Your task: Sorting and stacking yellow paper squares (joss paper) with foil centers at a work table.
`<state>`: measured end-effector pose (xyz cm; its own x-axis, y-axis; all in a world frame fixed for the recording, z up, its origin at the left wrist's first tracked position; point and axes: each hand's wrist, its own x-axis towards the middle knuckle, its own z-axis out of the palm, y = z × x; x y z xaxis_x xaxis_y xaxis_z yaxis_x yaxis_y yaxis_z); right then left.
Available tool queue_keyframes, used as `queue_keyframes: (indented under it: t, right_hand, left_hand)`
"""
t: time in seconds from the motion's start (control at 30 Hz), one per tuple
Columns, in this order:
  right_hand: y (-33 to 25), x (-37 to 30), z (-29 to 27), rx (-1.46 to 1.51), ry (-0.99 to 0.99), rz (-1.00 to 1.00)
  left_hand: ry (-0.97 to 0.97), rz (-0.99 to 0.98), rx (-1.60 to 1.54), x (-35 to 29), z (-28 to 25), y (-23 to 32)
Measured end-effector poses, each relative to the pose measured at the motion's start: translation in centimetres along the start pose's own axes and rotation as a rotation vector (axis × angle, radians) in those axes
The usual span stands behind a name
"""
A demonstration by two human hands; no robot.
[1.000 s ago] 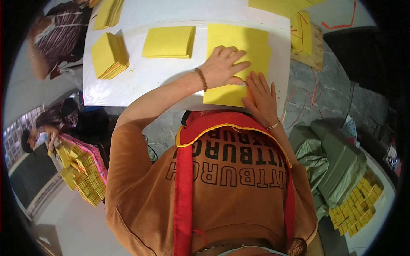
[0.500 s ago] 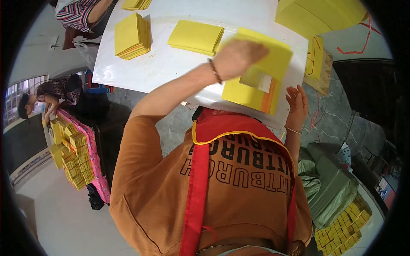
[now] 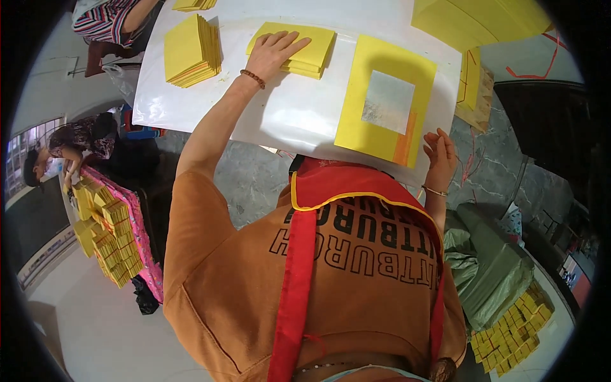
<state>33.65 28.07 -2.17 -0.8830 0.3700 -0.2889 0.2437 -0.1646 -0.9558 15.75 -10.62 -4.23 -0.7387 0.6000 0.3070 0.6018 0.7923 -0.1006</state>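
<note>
My left hand [image 3: 273,56], fingers spread, lies palm down on a small stack of folded yellow paper [image 3: 309,39] on the white table. To its right a flat yellow paper sheet [image 3: 356,95] bears a silvery square [image 3: 389,100] and an orange strip [image 3: 403,140] near its lower right. My right hand [image 3: 440,156] hovers beside that sheet's lower right corner, fingers loosely bent and apart, holding nothing visible. Farther left stands a thicker stack of yellow folded paper [image 3: 191,54], its edges fanned.
The white table [image 3: 267,121] has its near edge close to my body. A large yellow stack [image 3: 477,22] is at the far right, above a tied yellow bundle [image 3: 470,79]. Two people are at the left, one beside a pile of yellow bundles [image 3: 108,229]. More bundles [image 3: 512,331] lie lower right.
My left hand has moved left from above the yellow sheet onto the small stack. The yellow paper that partly covered the silvery square is off it. My right hand has barely moved.
</note>
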Motion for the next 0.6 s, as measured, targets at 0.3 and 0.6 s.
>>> queue_keyframes:
  t: [0.3,0.6]
  right_hand:
    - [0.0,0.3,-0.1,-0.053,0.012,0.003]
    - [0.0,0.7,-0.8,-0.067,0.061,0.003]
  left_hand:
    - [-0.29,0.05,-0.071,-1.1,1.2,-0.1]
    - [-0.334,-0.034,-0.09,-2.1,2.0,1.2]
